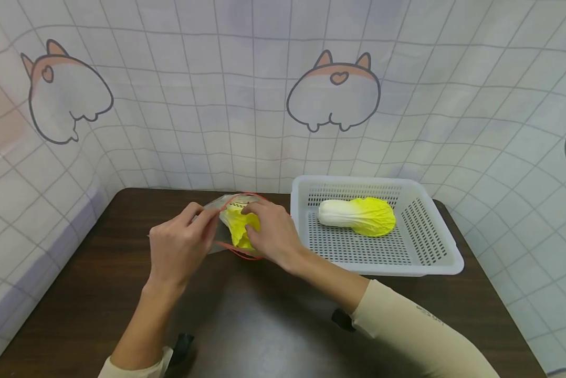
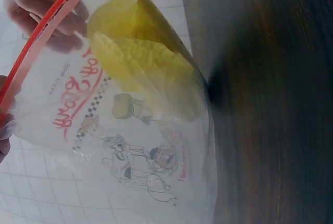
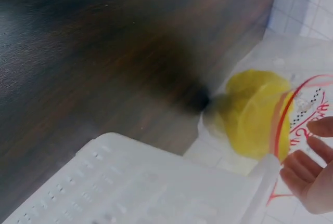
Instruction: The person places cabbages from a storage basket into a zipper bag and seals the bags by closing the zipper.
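A clear zip bag [image 2: 104, 177] with a red edge and printed cartoon figures stands with its mouth open toward me. My left hand [image 1: 184, 241] pinches the bag's red rim between thumb and fingers. Inside lies a napa cabbage [image 1: 238, 226], its yellow leafy end toward the mouth; the plastic partly veils it in the left wrist view. My right hand [image 1: 273, 231] is at the mouth, thumb and fingers spread and loosely bent beside the leaves. In the right wrist view that hand [image 3: 312, 182] has nothing between its fingers.
Right of the bag, a white perforated plastic basket [image 1: 358, 269] stands on the dark wooden table [image 1: 245, 325]. Another napa cabbage [image 1: 354, 215] lies in it, with its white stem to the left. A white grid-patterned curtain [image 1: 264, 115] hangs behind the table.
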A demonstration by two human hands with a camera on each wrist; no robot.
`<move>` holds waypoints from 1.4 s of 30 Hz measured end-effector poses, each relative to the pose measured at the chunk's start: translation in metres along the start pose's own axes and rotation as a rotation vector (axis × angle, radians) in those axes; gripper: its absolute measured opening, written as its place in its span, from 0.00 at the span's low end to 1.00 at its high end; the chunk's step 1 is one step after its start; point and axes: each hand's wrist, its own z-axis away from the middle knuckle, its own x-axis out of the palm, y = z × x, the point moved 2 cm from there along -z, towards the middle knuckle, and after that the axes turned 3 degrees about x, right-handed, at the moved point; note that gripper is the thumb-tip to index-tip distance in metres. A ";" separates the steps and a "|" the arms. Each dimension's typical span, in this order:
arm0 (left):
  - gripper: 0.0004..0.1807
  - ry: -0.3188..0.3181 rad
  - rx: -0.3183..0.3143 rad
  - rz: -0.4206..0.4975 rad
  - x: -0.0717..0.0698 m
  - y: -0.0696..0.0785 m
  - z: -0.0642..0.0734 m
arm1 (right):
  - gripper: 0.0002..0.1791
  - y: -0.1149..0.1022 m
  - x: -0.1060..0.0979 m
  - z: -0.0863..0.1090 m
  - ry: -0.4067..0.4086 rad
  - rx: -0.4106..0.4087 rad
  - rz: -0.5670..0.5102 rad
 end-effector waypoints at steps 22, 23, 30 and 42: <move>0.03 -0.001 0.027 -0.012 0.002 -0.002 -0.001 | 0.07 0.053 -0.060 0.002 -0.151 0.079 -0.270; 0.03 -0.003 0.028 -0.012 0.002 -0.002 -0.001 | 0.07 0.056 -0.064 0.002 -0.154 0.099 -0.256; 0.05 -0.065 0.023 -0.019 0.000 -0.004 0.000 | 0.15 0.084 -0.088 -0.001 -0.207 0.215 -0.187; 0.05 -0.062 0.038 -0.002 -0.003 -0.004 0.000 | 0.25 0.140 -0.124 -0.001 -0.343 0.324 -0.093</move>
